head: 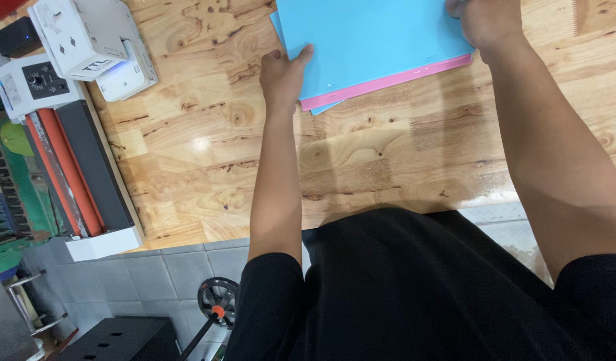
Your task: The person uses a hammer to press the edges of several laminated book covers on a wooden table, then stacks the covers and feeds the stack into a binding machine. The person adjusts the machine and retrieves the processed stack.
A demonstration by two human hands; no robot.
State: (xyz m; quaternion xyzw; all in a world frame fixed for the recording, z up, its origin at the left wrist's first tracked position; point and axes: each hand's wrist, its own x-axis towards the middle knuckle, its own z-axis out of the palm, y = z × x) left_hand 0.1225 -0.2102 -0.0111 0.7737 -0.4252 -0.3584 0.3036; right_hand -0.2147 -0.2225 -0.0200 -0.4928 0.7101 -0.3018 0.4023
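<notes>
Your wooden table (207,167) fills most of the view, pale planks with dark knots, and its near edge runs just above your black shirt. At ten o'clock along its left edge lies a long laminator (80,177) with a red roller and white end caps. Above that, at eleven o'clock, sits a white boxy machine (87,40) with a small blue light.

At twelve o'clock lies the stack of sheets: a light blue sheet (371,43) on top, and a pink sheet (388,81) showing as a thin strip along its lower edge. Another blue corner peeks out beneath.

Your left hand (281,77) sits at the stack's nine o'clock side, with fingertips (306,52) pressed on the blue sheet's left edge and the hand loosely curled. Your right hand (485,20) rests on the stack's upper right part, cut off by the frame, so you cannot tell how its fingers stand.

At seven o'clock the floor is grey tile (161,271), with a small black wheel (217,301) and a dark case (117,339).
</notes>
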